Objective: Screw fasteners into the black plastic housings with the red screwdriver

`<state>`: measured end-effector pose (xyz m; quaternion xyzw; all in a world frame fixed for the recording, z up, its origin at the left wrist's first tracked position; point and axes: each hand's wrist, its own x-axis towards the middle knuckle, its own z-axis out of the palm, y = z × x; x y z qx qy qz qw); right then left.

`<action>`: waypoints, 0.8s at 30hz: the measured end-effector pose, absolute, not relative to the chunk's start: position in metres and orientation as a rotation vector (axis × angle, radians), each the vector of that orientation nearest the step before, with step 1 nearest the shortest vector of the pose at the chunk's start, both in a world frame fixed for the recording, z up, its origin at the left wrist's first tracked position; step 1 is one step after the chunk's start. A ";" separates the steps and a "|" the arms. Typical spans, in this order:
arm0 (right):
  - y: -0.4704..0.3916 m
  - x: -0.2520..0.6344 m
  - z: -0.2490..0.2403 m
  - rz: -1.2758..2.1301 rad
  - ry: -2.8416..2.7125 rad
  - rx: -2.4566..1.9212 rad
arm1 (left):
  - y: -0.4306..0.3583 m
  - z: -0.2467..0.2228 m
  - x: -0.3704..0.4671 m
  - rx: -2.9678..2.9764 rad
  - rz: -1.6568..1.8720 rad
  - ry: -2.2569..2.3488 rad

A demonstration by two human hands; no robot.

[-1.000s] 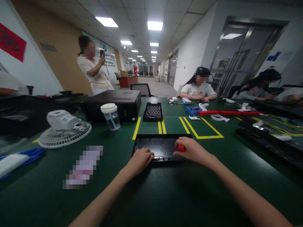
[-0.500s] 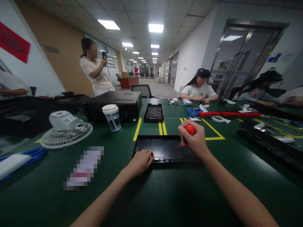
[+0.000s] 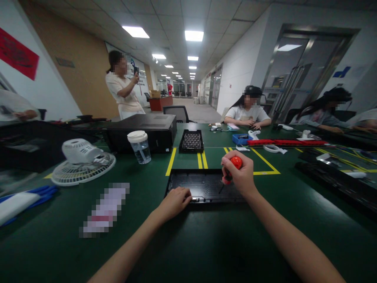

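A shallow black tray-like panel lies on the green table in front of me. My left hand is closed at its near left edge, fingertips beside a small metal piece on the near rim. What the fingers grip there is too small to make out. Wrapped round the red handle of a screwdriver, my right hand hovers over the right part of the panel. The dark shaft slants down to the left, its tip above the panel's inner face.
Behind the panel is a black tray of screws or similar small parts. A lidded cup, a white fan and a large black case stand left. More black panels lie right. People are beyond the table.
The screwdriver's shaft has tilted, its tip moving left, and my right hand has shifted slightly left. My left hand stays put. The standing person has moved a little right.
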<state>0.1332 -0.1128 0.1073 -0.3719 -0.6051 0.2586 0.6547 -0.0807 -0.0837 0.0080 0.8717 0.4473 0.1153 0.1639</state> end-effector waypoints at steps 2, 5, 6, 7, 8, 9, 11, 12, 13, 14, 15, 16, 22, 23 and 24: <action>-0.111 0.130 0.105 0.617 -1.299 -0.800 | -0.082 0.007 -0.081 2.462 0.342 1.253; -0.106 0.122 0.097 0.648 -1.139 -0.715 | -0.081 0.008 -0.082 2.457 0.334 1.223; -0.103 0.119 0.094 0.652 -1.088 -0.693 | -0.081 0.008 -0.082 2.459 0.329 1.219; -0.101 0.116 0.090 0.651 -1.045 -0.677 | -0.081 0.008 -0.082 2.458 0.322 1.218; -0.098 0.113 0.087 0.646 -1.013 -0.673 | -0.081 0.008 -0.082 2.453 0.319 1.221; -0.096 0.110 0.083 0.634 -0.990 -0.680 | -0.081 0.009 -0.082 2.445 0.320 1.227; -0.091 0.105 0.075 0.609 -0.964 -0.713 | -0.081 0.009 -0.083 2.422 0.335 1.247; -0.089 0.104 0.072 0.606 -0.964 -0.729 | -0.082 0.009 -0.083 2.407 0.345 1.259; -0.087 0.103 0.069 0.604 -0.968 -0.746 | -0.082 0.010 -0.083 2.388 0.352 1.271; -0.086 0.102 0.067 0.602 -0.974 -0.761 | -0.082 0.011 -0.083 2.368 0.353 1.281; -0.085 0.102 0.064 0.601 -0.980 -0.774 | -0.082 0.012 -0.083 2.351 0.350 1.284; -0.084 0.103 0.063 0.598 -0.983 -0.787 | -0.082 0.012 -0.084 2.336 0.349 1.284; -0.081 0.109 0.064 0.617 -0.953 -0.795 | -0.082 0.013 -0.084 2.238 0.378 1.284; -0.081 0.111 0.065 0.610 -0.948 -0.786 | -0.082 0.013 -0.084 2.215 0.389 1.293; -0.081 0.112 0.067 0.601 -0.944 -0.777 | -0.081 0.012 -0.084 2.197 0.403 1.302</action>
